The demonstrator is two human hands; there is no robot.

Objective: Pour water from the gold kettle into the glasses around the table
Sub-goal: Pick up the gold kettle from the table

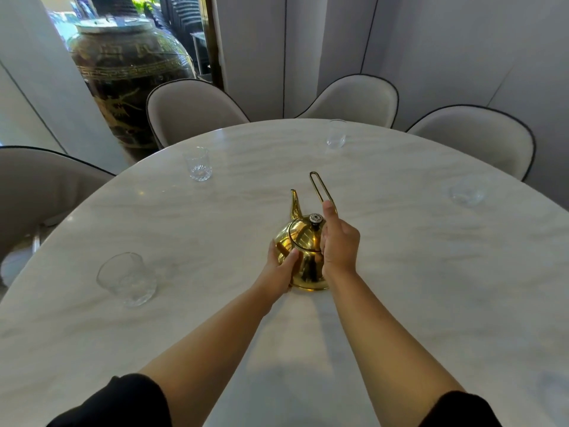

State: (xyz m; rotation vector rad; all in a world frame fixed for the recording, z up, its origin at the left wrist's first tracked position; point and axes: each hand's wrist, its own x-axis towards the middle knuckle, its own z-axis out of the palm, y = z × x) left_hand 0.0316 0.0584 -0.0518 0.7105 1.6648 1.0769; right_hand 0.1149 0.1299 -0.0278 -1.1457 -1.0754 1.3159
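Note:
The gold kettle (303, 248) stands on the round white marble table (400, 288), spout pointing away from me, its thin loop handle rising upright. My left hand (281, 266) grips the kettle's left side. My right hand (337, 241) is against the right side, fingers reaching up along the base of the handle. Several clear glasses stand around the table: one near left (127, 278), one far left (198, 164), one at the far edge (336, 134), one at the right (466, 191). All look empty.
Beige upholstered chairs ring the table: far left (191, 109), far centre (357, 97), right (474, 137), left (40, 186). A large dark ornamental jar (129, 72) stands behind the chairs at the left.

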